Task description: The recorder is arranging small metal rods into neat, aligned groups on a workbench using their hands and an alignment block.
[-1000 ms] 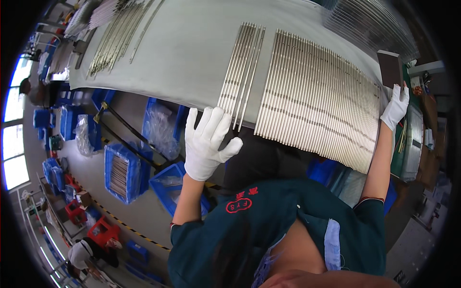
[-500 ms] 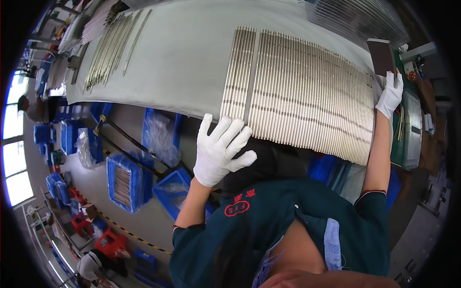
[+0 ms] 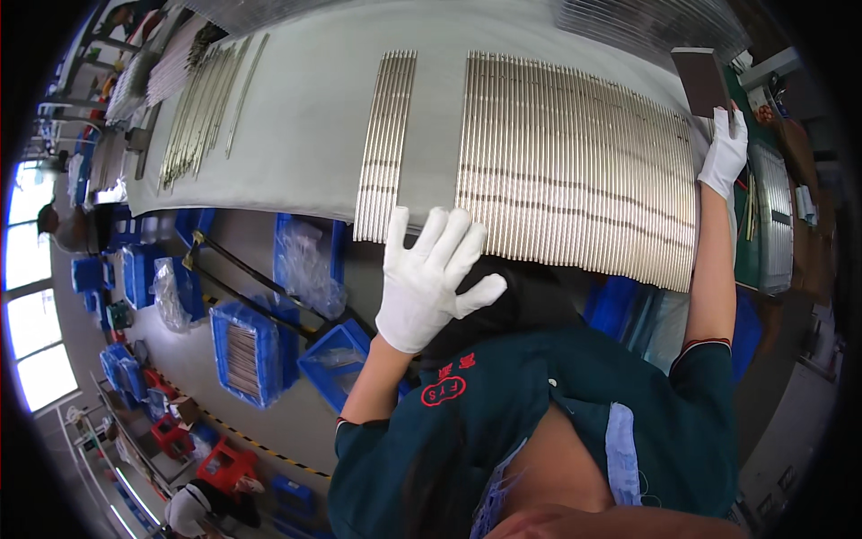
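Observation:
A wide sheet of slim silver metal rods [image 3: 575, 166] lies side by side on the pale table. To its left, across a gap, is a narrower group of the same rods [image 3: 386, 144], their near ends sticking out past the table edge. My left hand [image 3: 431, 278], in a white glove, is open with fingers spread, its fingertips by the near end of the gap. My right hand [image 3: 724, 157], also gloved, is at the far right beside the wide sheet, its fingers closed on the lower end of a dark brown rectangular block [image 3: 701, 81].
Several loose rods [image 3: 202, 112] lie at the table's left end. Stacked clear ribbed trays [image 3: 651, 31] stand at the far right. Blue crates [image 3: 247, 355] with plastic liners and a pallet-jack-like dark handle [image 3: 247, 278] are on the floor left. Other people are at the lower left.
The narrow group of rods has slid left, widening the gap to the wide sheet. My left hand's fingertips now sit by that gap. The right hand still has the block.

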### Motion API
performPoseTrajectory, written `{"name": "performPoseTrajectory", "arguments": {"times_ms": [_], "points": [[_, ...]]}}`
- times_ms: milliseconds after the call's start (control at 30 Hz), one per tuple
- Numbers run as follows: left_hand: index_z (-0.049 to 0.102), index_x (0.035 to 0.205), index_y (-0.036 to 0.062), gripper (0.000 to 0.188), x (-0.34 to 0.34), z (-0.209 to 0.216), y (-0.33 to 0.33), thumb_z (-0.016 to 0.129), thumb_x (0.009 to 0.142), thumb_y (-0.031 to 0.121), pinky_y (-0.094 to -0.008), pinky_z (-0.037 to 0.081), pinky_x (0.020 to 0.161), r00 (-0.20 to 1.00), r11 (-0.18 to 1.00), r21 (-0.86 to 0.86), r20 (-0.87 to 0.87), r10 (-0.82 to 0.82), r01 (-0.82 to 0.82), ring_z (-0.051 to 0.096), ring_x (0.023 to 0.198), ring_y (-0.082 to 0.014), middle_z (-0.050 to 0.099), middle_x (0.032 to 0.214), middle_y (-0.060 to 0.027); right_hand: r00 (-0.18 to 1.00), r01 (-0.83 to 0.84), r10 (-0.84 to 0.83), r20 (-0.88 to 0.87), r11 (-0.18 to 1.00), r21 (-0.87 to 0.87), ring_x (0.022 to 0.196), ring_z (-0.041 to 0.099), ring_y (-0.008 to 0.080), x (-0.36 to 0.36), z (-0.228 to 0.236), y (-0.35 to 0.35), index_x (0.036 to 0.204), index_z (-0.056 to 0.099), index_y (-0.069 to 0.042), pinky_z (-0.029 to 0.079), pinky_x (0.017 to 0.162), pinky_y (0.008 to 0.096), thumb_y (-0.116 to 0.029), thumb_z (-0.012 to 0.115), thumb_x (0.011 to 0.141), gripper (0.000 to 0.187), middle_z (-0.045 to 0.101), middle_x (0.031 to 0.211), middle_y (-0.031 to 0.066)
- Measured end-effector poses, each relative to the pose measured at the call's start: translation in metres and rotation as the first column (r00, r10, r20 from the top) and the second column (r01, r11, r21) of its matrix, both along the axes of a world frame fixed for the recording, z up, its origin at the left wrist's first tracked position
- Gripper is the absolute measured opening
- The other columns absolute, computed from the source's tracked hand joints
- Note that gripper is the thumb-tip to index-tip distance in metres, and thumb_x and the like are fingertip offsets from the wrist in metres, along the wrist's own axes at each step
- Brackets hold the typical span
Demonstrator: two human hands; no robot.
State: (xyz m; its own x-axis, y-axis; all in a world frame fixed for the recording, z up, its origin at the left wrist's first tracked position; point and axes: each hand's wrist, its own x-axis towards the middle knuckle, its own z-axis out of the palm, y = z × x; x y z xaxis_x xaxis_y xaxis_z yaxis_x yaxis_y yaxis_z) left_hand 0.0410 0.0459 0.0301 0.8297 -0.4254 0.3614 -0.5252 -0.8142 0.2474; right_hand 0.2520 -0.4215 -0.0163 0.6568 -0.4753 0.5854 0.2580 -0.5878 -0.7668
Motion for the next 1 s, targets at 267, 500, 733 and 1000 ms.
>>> {"name": "performPoseTrajectory", "arguments": {"times_ms": [267,500,733,1000], "points": [[0.064,0.121,0.0106,0.059,0.003,-0.007,-0.018,0.076,0.079,0.049,-0.0634,0.038,0.103,0.999,0.998,-0.015,0.006,-0.054,0.054,0.061,0.11,-0.03,0.062,0.121,-0.0115,0.996,0.017,-0.014,-0.09,0.999,0.029,0.116,0.064,0.017,-0.003,0.006,0.007,0.135,0.063,-0.001,0.047,0.103,0.03,-0.025,0.068,0.102,0.041,0.068,0.127,0.0087],[0.053,0.133,0.0084,0.07,-0.007,-0.002,0.015,0.077,0.08,0.047,-0.061,0.031,0.11,0.988,0.973,0.173,-0.018,0.155,-0.15,0.059,0.11,-0.0316,0.059,0.124,-0.014,0.997,0.037,-0.035,-0.066,0.999,0.019,0.116,0.064,0.0171,-0.009,0.011,0.014,0.135,0.063,-0.001,0.048,0.102,0.0295,-0.028,0.069,0.102,0.043,0.068,0.127,0.0098],[0.054,0.131,0.0053,0.07,-0.006,-0.003,0.007,0.075,0.082,0.049,-0.0636,0.03,0.112,0.994,0.987,0.132,-0.036,0.099,-0.094,0.059,0.115,-0.0318,0.06,0.126,-0.0138,0.998,0.029,-0.026,-0.055,0.999,0.045,0.115,0.064,0.0173,-0.007,0.008,0.014,0.135,0.064,-0.002,0.048,0.102,0.0294,-0.03,0.07,0.101,0.045,0.069,0.127,0.0088],[0.061,0.123,0.0075,0.062,-0.003,0.002,-0.017,0.075,0.08,0.049,-0.0616,0.035,0.106,0.997,0.998,0.03,-0.055,-0.05,0.051,0.06,0.112,-0.0299,0.062,0.121,-0.0096,1.0,0.013,-0.014,0.016,0.993,0.114,0.107,0.069,0.0152,-0.002,0.011,0.024,0.129,0.069,-0.004,0.051,0.096,0.0282,-0.028,0.076,0.096,0.042,0.074,0.118,0.0078]]}}
